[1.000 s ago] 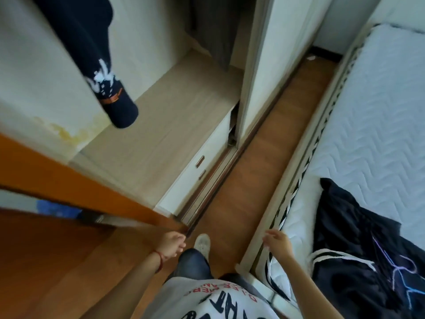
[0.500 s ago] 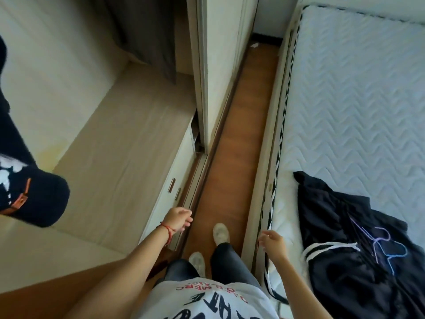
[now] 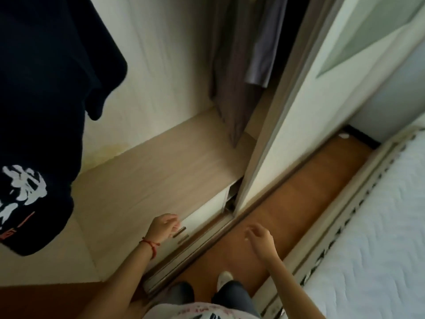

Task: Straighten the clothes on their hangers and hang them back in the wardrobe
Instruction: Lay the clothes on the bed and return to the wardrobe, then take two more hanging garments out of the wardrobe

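While both hands hang loosely curled and empty, left hand (image 3: 163,229) and right hand (image 3: 259,237), the dark navy printed fabric garment (image 3: 43,125) hangs up-left of them (hanger unseen); 1 risk: it slips if crookedly hung.

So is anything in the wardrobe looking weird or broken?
Yes: a yellowish stain marks the wardrobe's back wall just above the shelf, under the hanging dark T-shirt. It looks like old damp or discolouring. Nothing else stands out.
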`<state>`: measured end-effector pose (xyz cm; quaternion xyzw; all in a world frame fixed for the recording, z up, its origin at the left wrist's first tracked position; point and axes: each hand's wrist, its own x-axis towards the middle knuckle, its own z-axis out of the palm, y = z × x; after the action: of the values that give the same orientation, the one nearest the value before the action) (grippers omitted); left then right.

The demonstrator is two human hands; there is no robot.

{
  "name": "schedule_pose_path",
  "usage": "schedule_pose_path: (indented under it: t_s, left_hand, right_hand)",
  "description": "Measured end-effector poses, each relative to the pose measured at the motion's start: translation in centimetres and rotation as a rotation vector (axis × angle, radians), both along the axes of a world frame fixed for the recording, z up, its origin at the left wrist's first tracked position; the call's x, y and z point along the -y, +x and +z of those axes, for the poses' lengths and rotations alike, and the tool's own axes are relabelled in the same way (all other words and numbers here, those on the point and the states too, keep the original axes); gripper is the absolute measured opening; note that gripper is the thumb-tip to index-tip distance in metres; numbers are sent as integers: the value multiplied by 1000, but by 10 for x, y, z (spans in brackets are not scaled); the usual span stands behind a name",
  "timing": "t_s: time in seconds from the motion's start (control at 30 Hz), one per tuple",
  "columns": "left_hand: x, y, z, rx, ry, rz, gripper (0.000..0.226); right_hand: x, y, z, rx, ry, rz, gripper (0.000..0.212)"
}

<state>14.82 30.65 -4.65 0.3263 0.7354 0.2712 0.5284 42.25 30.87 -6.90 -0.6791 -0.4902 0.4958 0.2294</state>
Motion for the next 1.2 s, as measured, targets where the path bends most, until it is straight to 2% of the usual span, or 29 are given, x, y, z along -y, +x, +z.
schedule_pose_path:
  t_s: [0.03,0.1,0.17,0.3,0.43,0.7,0.9,1.0,1.1,1.2]
  left_hand:
    - [-7,1,9,1,46,34,12]
    - [-23,3,30,-5,141,95,21]
    - [-43,3,57,-25,241,124,16]
    - [-86,4,119,-62,458,81,17]
    - [-127,6,199,-115,662,3,20]
    - [-185,-6,353,-253,1102,-16,24]
    - [-205,-26,433,-352,1274,48,23]
    - [-208,-31,450,-362,1271,70,20]
    - [-207,-38,457,-398,1257,77,19]
    - [-203,-46,464,-441,1248,86,17]
  right_hand:
    - [-19,-1,14,3,30,29,18]
    - [-54,-7,40,-23,91,68,16]
    - [-85,-16,67,-76,165,96,16]
    - [-132,-32,131,-175,352,155,16]
    - [-164,-38,207,-251,601,180,27]
    - [-201,-36,374,-300,1059,220,22]
    - [-242,-48,489,-120,1370,135,26]
    - [-275,-66,529,155,1444,55,33]
    - [-307,-77,559,455,1297,-28,31]
    - [-328,-80,574,480,1055,16,20]
